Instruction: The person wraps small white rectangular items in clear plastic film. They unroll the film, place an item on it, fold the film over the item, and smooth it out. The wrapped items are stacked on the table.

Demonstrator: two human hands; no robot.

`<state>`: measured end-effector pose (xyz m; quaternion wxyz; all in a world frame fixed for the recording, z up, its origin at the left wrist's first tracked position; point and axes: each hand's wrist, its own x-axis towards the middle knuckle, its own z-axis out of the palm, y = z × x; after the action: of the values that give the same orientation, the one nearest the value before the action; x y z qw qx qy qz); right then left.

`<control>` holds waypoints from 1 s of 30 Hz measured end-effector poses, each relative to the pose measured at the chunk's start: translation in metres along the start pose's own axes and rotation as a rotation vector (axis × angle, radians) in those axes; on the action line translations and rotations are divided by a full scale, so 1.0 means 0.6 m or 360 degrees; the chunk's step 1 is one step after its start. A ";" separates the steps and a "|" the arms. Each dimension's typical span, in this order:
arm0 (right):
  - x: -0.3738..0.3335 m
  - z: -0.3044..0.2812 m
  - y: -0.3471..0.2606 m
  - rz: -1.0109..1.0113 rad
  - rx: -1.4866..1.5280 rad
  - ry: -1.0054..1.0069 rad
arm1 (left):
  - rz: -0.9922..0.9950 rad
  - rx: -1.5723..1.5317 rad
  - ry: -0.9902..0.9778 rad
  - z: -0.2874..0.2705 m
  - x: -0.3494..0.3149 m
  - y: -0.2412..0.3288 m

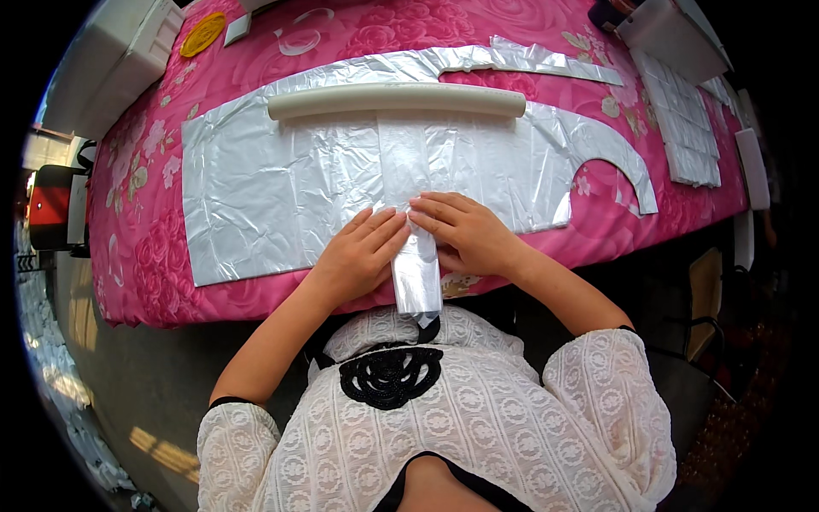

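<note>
Thin, shiny plastic bags (256, 196) lie flat in layers before me, with curved handle cut-outs toward the right. Across them rests a long white tube (397, 101). A narrow folded strip of the same plastic (418, 282) runs from the middle of the bags toward my body and hangs over the near table edge. My left hand (360, 247) lies on the strip's left side, fingers stretched out. From the right, my right hand (469, 232) presses on the strip with its fingers extended; its thumb is partly hidden. The fingertips of both hands nearly meet at the strip's top.
A pink floral cloth (136, 273) covers the table. White foam-like boxes (107, 68) stand at the far left, near a yellow ring-shaped item (203, 34). Folded plastic bags (682, 128) are stacked at the right, below a pale container (670, 34). A chair (705, 294) stands beyond the right edge.
</note>
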<state>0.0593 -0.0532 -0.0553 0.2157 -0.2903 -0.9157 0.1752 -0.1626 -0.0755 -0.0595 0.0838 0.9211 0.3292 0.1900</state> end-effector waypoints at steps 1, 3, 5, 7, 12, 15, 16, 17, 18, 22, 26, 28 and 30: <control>-0.002 0.000 -0.001 0.0002 -0.0015 0.0001 | 0.0024 0.0023 0.0004 0.001 0.000 0.000; -0.004 -0.001 -0.002 0.0007 -0.0051 0.0003 | 0.0004 -0.0011 0.0017 0.003 0.001 0.000; -0.003 0.002 -0.001 -0.0023 -0.0088 0.0056 | -0.0034 -0.0068 0.0056 0.005 0.001 -0.001; -0.001 0.003 0.001 -0.0027 -0.0099 0.0097 | -0.0090 -0.0151 0.0121 0.006 0.002 -0.003; 0.010 0.001 0.009 0.0220 0.0200 0.0178 | -0.0353 -0.0345 0.0195 -0.005 0.016 -0.005; 0.035 -0.007 0.011 0.0863 0.0570 0.0166 | -0.0846 -0.0692 0.0146 -0.010 0.033 -0.005; 0.044 -0.009 0.014 0.1164 0.0722 0.0070 | -0.1058 -0.0835 0.0117 -0.011 0.039 -0.006; 0.056 -0.010 0.021 0.1235 0.0841 0.0091 | -0.1097 -0.0909 0.0229 -0.002 0.041 -0.014; 0.066 -0.015 0.031 0.1322 0.0895 -0.0012 | -0.1143 -0.0976 0.0287 -0.003 0.048 -0.017; 0.089 -0.024 0.058 0.1533 0.1098 -0.0235 | -0.0769 -0.0442 0.0375 -0.001 0.057 -0.010; 0.098 -0.025 0.064 0.1562 0.1077 -0.0339 | -0.0466 -0.0030 0.0003 0.025 0.046 0.012; 0.096 -0.020 0.064 0.1560 0.1062 -0.0285 | -0.0510 0.0049 -0.0069 0.037 0.044 0.014; 0.090 -0.015 0.056 0.1526 0.1033 -0.0206 | -0.0560 0.0093 -0.0081 0.040 0.043 0.017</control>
<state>0.0392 0.0072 -0.0466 0.1337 -0.5803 -0.5927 0.5422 -0.1287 -0.0678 -0.0707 0.0973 0.8558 0.4886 0.1395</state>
